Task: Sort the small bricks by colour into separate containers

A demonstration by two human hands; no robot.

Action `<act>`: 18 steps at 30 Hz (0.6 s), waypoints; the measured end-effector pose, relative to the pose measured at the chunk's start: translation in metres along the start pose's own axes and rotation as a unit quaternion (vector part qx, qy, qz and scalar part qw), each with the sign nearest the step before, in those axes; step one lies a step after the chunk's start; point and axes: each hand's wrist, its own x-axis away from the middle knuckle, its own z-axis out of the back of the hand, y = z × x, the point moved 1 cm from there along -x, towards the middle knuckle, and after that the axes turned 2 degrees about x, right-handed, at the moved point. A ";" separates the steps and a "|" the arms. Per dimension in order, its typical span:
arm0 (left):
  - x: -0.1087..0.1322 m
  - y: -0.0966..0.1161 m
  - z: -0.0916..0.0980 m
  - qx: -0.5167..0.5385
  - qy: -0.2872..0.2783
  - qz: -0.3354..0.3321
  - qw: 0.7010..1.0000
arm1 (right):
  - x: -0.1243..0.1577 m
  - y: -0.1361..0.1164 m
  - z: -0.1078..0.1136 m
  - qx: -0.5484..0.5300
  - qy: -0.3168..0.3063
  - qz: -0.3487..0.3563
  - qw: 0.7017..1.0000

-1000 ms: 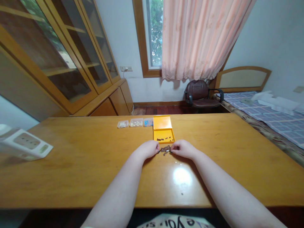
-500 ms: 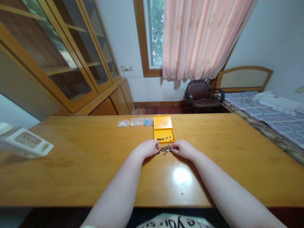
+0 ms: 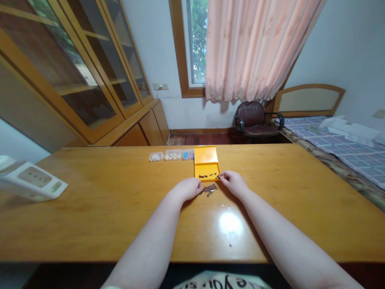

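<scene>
An open yellow plastic box (image 3: 206, 155) lies on the table with its lid folded back, and several small dark brown pieces (image 3: 205, 176) rest in its near half. In front of it is a loose pile of small brown pieces (image 3: 209, 189). My left hand (image 3: 189, 188) rests at the pile's left edge, its fingers closed; whatever they pinch is too small to make out. At the box's near right corner, my right hand (image 3: 234, 182) has thumb and fingers pinched together. Something dark shows at its fingertips, but I cannot tell a piece from a nail.
Left of the yellow box stand small clear containers, one with white pieces (image 3: 173, 155), another with blue ones (image 3: 188, 154). A white, clear-windowed container (image 3: 36, 180) is at the table's left. A tiny dark bit (image 3: 230, 245) lies near the front edge of the wooden table (image 3: 105, 224).
My right hand has moved from the pile's right side up and away from me to the box's near right corner. My left hand has stayed almost still beside the pile.
</scene>
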 end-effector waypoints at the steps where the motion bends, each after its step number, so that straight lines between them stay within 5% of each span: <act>1: 0.000 -0.001 -0.001 0.000 0.000 -0.002 1.000 | -0.001 0.002 0.000 -0.001 0.000 -0.011 1.000; 7: -0.001 -0.001 0.004 0.005 0.013 -0.001 1.000 | 0.005 0.000 0.006 -0.004 -0.070 0.035 0.997; 14: -0.005 0.003 0.014 0.022 0.171 0.016 0.985 | 0.014 -0.011 0.011 0.038 -0.143 0.072 0.986; 18: -0.003 0.004 0.013 0.011 0.146 0.003 0.989 | 0.013 -0.012 0.011 0.061 -0.146 0.069 0.985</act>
